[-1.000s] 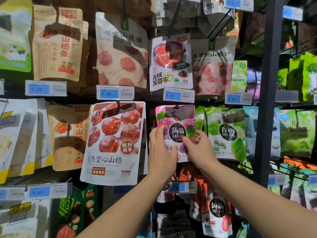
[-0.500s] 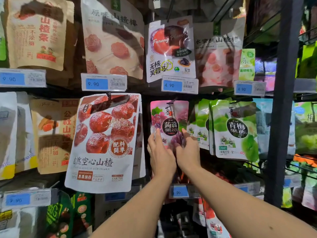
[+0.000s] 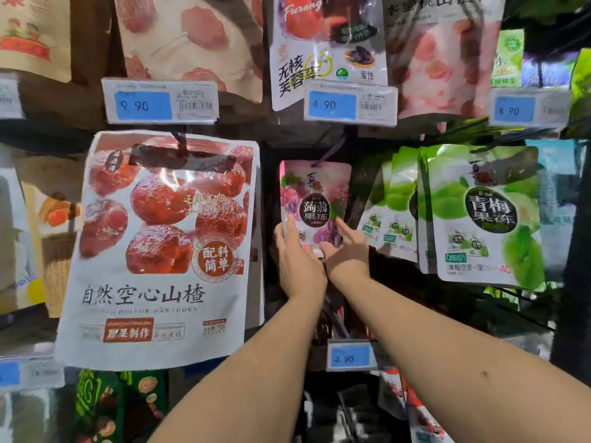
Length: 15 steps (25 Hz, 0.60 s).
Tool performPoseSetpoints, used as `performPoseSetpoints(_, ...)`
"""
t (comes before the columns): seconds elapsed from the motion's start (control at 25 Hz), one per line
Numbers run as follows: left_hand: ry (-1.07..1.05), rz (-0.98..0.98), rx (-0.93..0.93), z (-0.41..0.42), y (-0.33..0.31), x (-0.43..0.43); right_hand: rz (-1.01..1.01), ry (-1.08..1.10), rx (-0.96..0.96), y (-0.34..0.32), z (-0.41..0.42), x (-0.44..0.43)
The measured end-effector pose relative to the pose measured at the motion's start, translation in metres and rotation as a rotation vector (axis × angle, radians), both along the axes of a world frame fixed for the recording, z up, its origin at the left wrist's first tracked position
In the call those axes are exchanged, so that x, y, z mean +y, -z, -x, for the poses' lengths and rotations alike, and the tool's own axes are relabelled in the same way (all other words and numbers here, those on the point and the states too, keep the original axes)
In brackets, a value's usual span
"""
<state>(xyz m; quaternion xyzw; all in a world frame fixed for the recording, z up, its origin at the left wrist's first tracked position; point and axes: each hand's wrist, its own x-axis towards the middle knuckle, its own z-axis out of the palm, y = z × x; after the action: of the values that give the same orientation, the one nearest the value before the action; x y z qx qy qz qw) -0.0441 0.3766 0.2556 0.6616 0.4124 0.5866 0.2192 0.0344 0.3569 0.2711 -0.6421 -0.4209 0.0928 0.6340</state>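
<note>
A small pink and purple grape jelly pouch [image 3: 315, 199] hangs from a peg hook in the middle of the rack, set back behind its neighbours. My left hand [image 3: 297, 260] lies against its lower left edge, fingers straight and pointing up along the front. My right hand [image 3: 347, 254] touches its lower right corner with spread, straight fingers and the thumb under the bottom edge. Neither hand is curled round the pouch. Both forearms reach in from the lower edge of the view.
A large white hawthorn bag [image 3: 160, 251] hangs close on the left. Green plum jelly pouches [image 3: 479, 212] hang close on the right. Blue price tags [image 3: 332, 105] sit above and another price tag [image 3: 350, 358] below. More bags fill the upper row, and a dark rack post [image 3: 575, 251] stands at far right.
The pink pouch has gone further back on its peg. Both hands have slid down to its lower edge and come closer together. The view has drawn nearer to the rack.
</note>
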Motion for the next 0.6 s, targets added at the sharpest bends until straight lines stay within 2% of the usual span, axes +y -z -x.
performPoseSetpoints(0.08,0.017,0.015,0.004,0.0,0.001,0.001,-0.012,-0.01,0.013,-0.001,0.001,-0.001)
performPoseSetpoints(0.28,0.034,0.085,-0.014,0.004,-0.006,-0.011,0.105,-0.096,-0.02,-0.012,0.01,-0.036)
performPoseSetpoints(0.48,0.112,-0.013,-0.077,0.006,0.003,-0.048,0.148,0.01,-0.043,-0.019,0.022,-0.069)
performPoseSetpoints(0.6,0.163,0.026,-0.049,0.017,0.012,-0.069,0.136,0.001,-0.042,-0.011,0.032,-0.095)
